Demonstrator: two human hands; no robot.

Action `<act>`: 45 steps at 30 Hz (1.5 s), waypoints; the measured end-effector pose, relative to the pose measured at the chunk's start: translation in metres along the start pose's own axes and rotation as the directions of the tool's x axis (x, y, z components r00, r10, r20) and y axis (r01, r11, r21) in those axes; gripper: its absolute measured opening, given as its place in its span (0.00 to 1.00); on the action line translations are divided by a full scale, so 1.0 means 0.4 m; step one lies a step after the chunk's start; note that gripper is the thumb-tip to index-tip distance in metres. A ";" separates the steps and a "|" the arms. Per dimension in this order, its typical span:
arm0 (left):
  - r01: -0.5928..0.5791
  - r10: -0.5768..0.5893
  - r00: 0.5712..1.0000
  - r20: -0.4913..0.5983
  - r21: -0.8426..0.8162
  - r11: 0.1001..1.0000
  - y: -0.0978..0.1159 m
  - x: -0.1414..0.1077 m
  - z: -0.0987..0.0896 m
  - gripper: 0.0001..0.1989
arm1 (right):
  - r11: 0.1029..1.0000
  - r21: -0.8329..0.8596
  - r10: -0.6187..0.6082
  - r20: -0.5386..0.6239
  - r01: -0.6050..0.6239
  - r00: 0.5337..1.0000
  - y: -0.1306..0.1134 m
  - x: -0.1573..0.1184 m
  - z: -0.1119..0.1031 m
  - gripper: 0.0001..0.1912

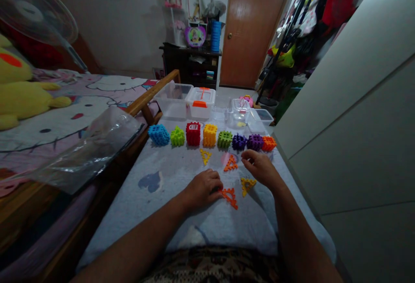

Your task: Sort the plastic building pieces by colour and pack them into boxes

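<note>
My left hand (203, 189) rests low over the cloth, fingers curled, its thumb and forefinger pinching the corner of an orange triangular building block (231, 198). My right hand (260, 168) hovers with loosely bent fingers slightly apart, and nothing shows between them. Left of its fingertips lies another orange triangular block (231, 163). A yellow triangular block (247, 185) sits below the right hand, and a second yellow triangle (205, 156) lies farther off to the left. Behind them stands a row of toothed block cubes, among them a red cube (193, 134) and a purple cube (255, 142).
Clear plastic boxes stand at the table's far end, one with an orange-handled lid (201, 98). Along the left runs a wooden bed rail (152, 92) with a clear plastic bag (94, 153) over it. A white cabinet (353, 114) flanks the right side.
</note>
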State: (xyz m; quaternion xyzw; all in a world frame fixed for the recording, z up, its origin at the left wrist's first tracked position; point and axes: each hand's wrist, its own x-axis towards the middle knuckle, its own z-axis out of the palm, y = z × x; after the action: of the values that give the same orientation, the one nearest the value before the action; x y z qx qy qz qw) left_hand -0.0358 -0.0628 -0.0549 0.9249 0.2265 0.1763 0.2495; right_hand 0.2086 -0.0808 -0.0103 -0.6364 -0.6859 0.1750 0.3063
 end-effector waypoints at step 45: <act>0.317 -0.289 0.940 -0.180 0.151 0.936 -0.041 -0.009 -0.028 0.15 | 0.937 -0.067 -0.341 0.044 0.343 0.939 -0.035 -0.049 0.177 0.08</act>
State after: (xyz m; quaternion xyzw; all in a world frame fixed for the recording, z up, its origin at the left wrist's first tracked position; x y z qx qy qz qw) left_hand -0.0492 -0.0476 -0.0553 0.8807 0.4001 0.1861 0.1721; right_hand 0.1524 -0.0912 -0.0585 -0.5156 -0.7967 0.1038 0.2977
